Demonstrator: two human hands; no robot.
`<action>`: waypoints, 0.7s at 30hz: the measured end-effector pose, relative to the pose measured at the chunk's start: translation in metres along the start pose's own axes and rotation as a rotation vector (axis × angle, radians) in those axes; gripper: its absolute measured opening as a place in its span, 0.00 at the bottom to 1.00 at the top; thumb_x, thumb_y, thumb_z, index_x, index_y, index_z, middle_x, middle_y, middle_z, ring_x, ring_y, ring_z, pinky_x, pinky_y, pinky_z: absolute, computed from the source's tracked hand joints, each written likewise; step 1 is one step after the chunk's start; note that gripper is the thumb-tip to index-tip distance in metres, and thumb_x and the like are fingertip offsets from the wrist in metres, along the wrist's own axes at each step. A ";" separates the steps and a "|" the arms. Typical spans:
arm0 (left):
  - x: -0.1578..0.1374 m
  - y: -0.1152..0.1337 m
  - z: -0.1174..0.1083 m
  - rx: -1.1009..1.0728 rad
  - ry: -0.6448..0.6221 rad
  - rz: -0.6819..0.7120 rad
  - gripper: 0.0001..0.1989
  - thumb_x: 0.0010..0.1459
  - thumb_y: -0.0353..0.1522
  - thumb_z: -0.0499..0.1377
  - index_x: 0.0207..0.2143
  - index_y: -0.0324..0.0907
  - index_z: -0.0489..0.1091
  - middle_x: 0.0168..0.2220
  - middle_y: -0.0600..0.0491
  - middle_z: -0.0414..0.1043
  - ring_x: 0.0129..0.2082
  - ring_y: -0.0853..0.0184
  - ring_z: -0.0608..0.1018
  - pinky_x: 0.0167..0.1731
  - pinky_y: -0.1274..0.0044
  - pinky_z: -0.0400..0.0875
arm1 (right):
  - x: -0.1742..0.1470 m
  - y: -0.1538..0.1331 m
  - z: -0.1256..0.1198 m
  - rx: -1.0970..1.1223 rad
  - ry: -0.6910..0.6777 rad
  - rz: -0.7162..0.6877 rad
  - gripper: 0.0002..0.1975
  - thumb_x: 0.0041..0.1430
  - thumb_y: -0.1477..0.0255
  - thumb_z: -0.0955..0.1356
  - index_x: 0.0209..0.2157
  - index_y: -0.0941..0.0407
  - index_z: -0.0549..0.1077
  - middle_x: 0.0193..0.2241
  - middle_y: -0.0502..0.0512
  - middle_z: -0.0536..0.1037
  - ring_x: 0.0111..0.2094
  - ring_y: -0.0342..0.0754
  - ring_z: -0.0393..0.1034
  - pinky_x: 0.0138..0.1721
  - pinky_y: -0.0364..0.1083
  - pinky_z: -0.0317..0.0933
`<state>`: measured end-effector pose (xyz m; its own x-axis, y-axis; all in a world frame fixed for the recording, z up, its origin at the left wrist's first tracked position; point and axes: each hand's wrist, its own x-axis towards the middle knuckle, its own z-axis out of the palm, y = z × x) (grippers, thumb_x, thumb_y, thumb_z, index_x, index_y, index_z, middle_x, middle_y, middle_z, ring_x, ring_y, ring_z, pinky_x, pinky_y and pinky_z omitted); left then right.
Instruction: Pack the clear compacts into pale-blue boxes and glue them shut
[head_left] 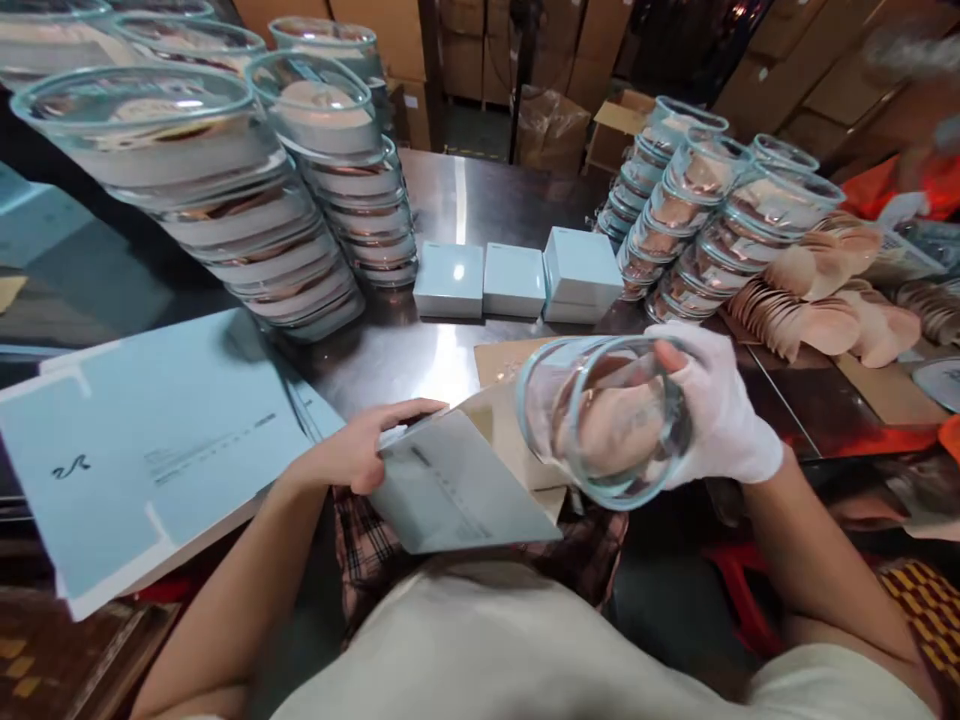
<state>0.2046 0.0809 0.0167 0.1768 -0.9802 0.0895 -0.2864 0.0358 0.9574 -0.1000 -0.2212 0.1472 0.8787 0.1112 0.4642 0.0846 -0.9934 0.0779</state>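
Note:
My bare left hand (349, 450) is closed on the edge of a pale blue carton (461, 490), which tilts above my lap with its brown inner side facing right. A white glove covers my right hand (716, 405), which grips a nested set of clear glass bowls (622, 490) by the rim, thumb over the edge. Brown card shows inside the glass. The bowls are tipped toward me at the carton's right side; whether they touch it I cannot tell. Part of the carton's opening is hidden behind them.
Tall stacks of glass bowls (202, 170) stand at the left, with more bowl stacks (682, 215) at the right. Small closed boxes (514, 280) line the middle. Flat blue cartons (202, 430) lie left. Cardboard pieces (825, 325) and a co-worker's orange sleeve (870, 188) are right.

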 end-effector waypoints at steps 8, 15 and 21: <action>-0.003 -0.033 0.049 -0.064 0.344 0.129 0.46 0.49 0.65 0.67 0.57 0.41 0.77 0.51 0.40 0.82 0.47 0.47 0.83 0.47 0.61 0.82 | 0.066 -0.082 -0.008 0.132 -0.239 -0.338 0.19 0.74 0.75 0.66 0.63 0.51 0.69 0.59 0.55 0.79 0.61 0.50 0.74 0.58 0.48 0.73; -0.006 -0.073 0.114 -0.086 0.810 0.365 0.47 0.56 0.69 0.56 0.65 0.49 0.69 0.54 0.43 0.78 0.51 0.52 0.82 0.53 0.64 0.79 | 0.042 -0.076 0.015 0.610 -0.239 -0.150 0.28 0.75 0.54 0.65 0.67 0.54 0.68 0.54 0.64 0.82 0.56 0.55 0.78 0.59 0.54 0.73; -0.017 -0.089 0.118 0.021 0.917 0.581 0.38 0.63 0.52 0.66 0.72 0.59 0.61 0.70 0.45 0.66 0.67 0.52 0.74 0.64 0.59 0.73 | -0.018 -0.091 0.113 0.733 0.396 0.427 0.39 0.58 0.46 0.77 0.65 0.47 0.69 0.64 0.63 0.73 0.66 0.62 0.71 0.66 0.62 0.68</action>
<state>0.1161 0.0716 -0.1019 0.6427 -0.2948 0.7071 -0.5684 0.4354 0.6981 -0.0706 -0.1366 0.0318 0.6912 -0.3996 0.6021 0.1849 -0.7076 -0.6820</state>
